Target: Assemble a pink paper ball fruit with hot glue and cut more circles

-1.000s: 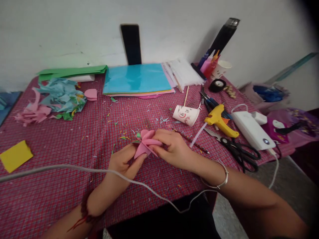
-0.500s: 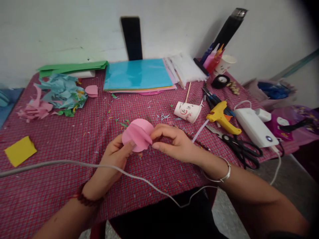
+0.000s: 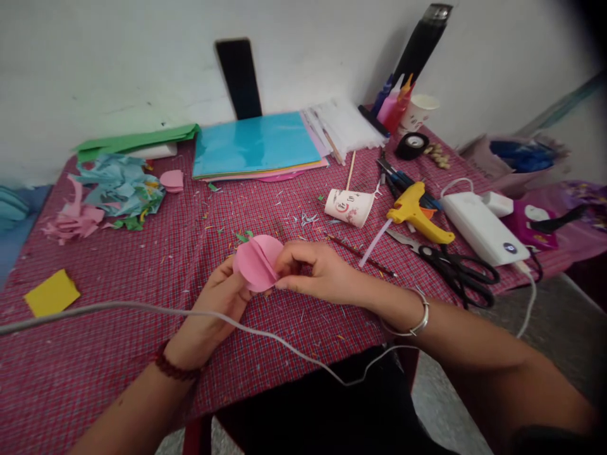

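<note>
A round pink paper piece (image 3: 256, 268) made of folded layers is held above the table, with a raised fold running across its middle. My left hand (image 3: 225, 296) grips its left edge, thumb on the front and fingers behind. At the right edge, my right hand (image 3: 315, 272) pinches the paper near the end of the fold between thumb and fingers. A thin pencil (image 3: 363, 254) lies just beyond my right wrist. Small green paper scraps (image 3: 244, 236) lie just behind the pink piece.
A yellow glue gun (image 3: 415, 212), black scissors (image 3: 458, 272) and a white power bank (image 3: 484, 227) lie at right. A paper cup (image 3: 349, 207) rests on its side. Coloured sheets (image 3: 258, 145) and paper scraps (image 3: 121, 186) are at the back. A grey cable (image 3: 142, 308) crosses in front of my left forearm.
The upper layer of the pink paper has been turned flatter, its fold now a narrow ridge. Both hands stay on it. The view has shifted slightly.
</note>
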The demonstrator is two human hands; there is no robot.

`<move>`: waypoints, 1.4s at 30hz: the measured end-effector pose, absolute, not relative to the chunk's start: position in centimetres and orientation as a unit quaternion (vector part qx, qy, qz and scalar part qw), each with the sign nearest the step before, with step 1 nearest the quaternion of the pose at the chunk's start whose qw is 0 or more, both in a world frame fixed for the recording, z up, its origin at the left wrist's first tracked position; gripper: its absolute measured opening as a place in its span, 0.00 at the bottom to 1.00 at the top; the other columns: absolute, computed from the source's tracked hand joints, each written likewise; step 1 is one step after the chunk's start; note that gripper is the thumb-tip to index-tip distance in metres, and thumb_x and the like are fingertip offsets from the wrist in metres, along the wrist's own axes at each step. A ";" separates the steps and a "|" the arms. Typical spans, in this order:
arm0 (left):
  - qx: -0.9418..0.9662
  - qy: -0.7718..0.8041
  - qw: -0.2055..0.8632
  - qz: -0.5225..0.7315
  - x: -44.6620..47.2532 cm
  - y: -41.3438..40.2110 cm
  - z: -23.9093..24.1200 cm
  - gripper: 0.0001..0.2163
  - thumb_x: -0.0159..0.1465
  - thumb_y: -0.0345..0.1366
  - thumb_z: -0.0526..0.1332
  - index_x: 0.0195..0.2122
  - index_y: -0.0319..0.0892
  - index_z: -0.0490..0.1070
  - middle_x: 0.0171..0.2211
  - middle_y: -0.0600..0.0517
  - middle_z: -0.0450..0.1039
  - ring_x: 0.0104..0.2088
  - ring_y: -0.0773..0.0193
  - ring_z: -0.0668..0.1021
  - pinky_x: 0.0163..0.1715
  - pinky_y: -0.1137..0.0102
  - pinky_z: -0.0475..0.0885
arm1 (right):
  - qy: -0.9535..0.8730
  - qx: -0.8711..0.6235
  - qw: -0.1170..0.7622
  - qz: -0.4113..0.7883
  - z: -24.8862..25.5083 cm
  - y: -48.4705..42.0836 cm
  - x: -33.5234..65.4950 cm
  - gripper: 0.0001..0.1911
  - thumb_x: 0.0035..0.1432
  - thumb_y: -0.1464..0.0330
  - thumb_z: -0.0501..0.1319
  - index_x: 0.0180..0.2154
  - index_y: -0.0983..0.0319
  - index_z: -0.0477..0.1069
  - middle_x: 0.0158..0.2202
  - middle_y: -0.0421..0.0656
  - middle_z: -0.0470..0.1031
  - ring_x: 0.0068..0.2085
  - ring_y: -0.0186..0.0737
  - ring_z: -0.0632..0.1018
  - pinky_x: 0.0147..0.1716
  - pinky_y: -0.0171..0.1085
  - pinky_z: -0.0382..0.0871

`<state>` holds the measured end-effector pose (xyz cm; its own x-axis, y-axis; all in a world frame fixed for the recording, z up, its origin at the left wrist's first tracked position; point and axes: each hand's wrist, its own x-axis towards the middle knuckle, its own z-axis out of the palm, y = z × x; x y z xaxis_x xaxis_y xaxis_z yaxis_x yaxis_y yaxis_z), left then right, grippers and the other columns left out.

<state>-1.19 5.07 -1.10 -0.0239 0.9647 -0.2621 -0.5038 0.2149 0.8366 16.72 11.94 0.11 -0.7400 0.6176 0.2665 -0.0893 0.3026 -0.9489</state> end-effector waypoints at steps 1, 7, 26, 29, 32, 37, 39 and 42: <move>0.264 0.441 0.640 0.572 -1.1 5.1 -1.1 0.11 0.54 0.37 0.71 0.37 0.40 0.80 0.33 0.50 0.80 0.30 0.67 0.79 0.31 0.75 0.78 | -0.743 -0.176 0.311 0.566 0.1 11.9 16.7 0.05 0.55 0.73 0.66 0.31 0.64 0.70 0.27 0.35 0.68 0.27 0.29 0.69 0.27 0.31 0.64; 0.268 0.455 0.608 0.593 -0.7 5.2 -1.2 0.13 0.48 0.31 0.74 0.34 0.42 0.77 0.29 0.55 0.78 0.27 0.71 0.78 0.25 0.79 0.76 | -0.752 -0.152 0.309 0.562 0.0 12.0 16.6 0.03 0.59 0.74 0.61 0.32 0.63 0.70 0.29 0.37 0.73 0.31 0.30 0.72 0.32 0.32 0.66; 0.488 0.548 0.395 0.553 -1.4 3.3 -1.5 0.03 0.63 0.37 0.62 0.36 0.46 0.74 0.29 0.55 0.71 0.28 0.67 0.72 0.28 0.72 0.68 | -0.773 -0.204 0.292 0.525 0.5 11.8 16.8 0.10 0.57 0.66 0.65 0.28 0.63 0.67 0.25 0.35 0.68 0.26 0.28 0.68 0.26 0.30 0.60; 0.490 0.523 0.419 0.557 -1.5 3.5 -1.8 0.07 0.62 0.42 0.62 0.34 0.45 0.73 0.28 0.54 0.69 0.27 0.66 0.70 0.27 0.71 0.66 | -0.794 -0.201 0.286 0.497 0.5 11.7 16.8 0.08 0.57 0.68 0.65 0.29 0.63 0.68 0.25 0.35 0.68 0.26 0.29 0.68 0.26 0.30 0.60; 0.498 0.516 0.406 0.567 -1.4 3.8 -1.7 0.10 0.56 0.43 0.68 0.30 0.43 0.70 0.25 0.56 0.66 0.25 0.68 0.66 0.24 0.73 0.63 | -0.816 -0.199 0.274 0.469 0.5 11.5 16.9 0.08 0.57 0.68 0.65 0.29 0.63 0.68 0.26 0.35 0.68 0.27 0.29 0.69 0.27 0.31 0.60; 0.510 0.537 0.347 0.575 -1.0 3.7 -0.8 0.15 0.49 0.38 0.72 0.26 0.44 0.64 0.21 0.59 0.61 0.22 0.71 0.63 0.20 0.75 0.59 | -0.819 -0.209 0.276 0.457 0.9 11.1 17.3 0.10 0.56 0.67 0.66 0.29 0.62 0.66 0.25 0.35 0.67 0.26 0.29 0.68 0.26 0.31 0.59; 0.522 0.544 0.301 0.584 -1.1 3.4 -0.7 0.16 0.48 0.38 0.73 0.26 0.44 0.64 0.21 0.59 0.61 0.22 0.70 0.64 0.20 0.74 0.59 | -0.803 -0.218 0.285 0.476 1.1 11.1 17.5 0.11 0.55 0.65 0.67 0.30 0.62 0.66 0.25 0.34 0.66 0.25 0.29 0.67 0.24 0.31 0.59; 0.588 0.536 0.205 0.570 -1.6 3.0 -0.8 0.13 0.50 0.37 0.72 0.27 0.46 0.66 0.21 0.58 0.64 0.22 0.68 0.65 0.21 0.71 0.61 | -0.774 -0.208 0.307 0.513 1.4 11.4 17.7 0.10 0.59 0.62 0.62 0.35 0.62 0.68 0.27 0.37 0.67 0.26 0.31 0.68 0.25 0.32 0.62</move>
<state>-1.65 2.97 -0.77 -0.2248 0.8643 0.4499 0.3966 -0.3406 0.8525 17.71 11.35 1.36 -0.7251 0.6369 0.2617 0.0065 0.3864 -0.9223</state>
